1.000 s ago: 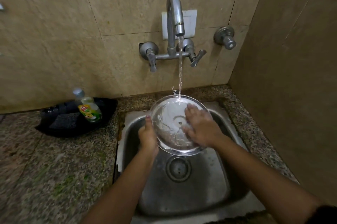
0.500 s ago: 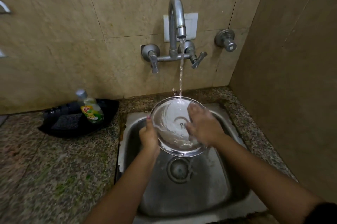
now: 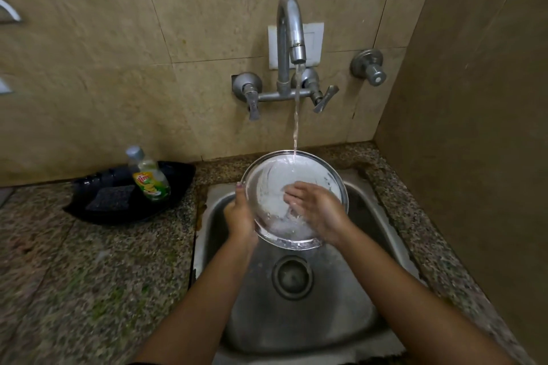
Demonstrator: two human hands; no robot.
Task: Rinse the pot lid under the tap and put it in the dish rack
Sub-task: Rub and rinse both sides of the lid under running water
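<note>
Pot lid: tilted over the sink, under the tap stream. My left hand grips its left rim; my right hand lies open-fingered on its face.

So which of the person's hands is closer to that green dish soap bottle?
The left. The left hand grips the pot lid's left rim, on the side toward the dish soap bottle. The right hand lies across the lid's face, farther right.
</note>
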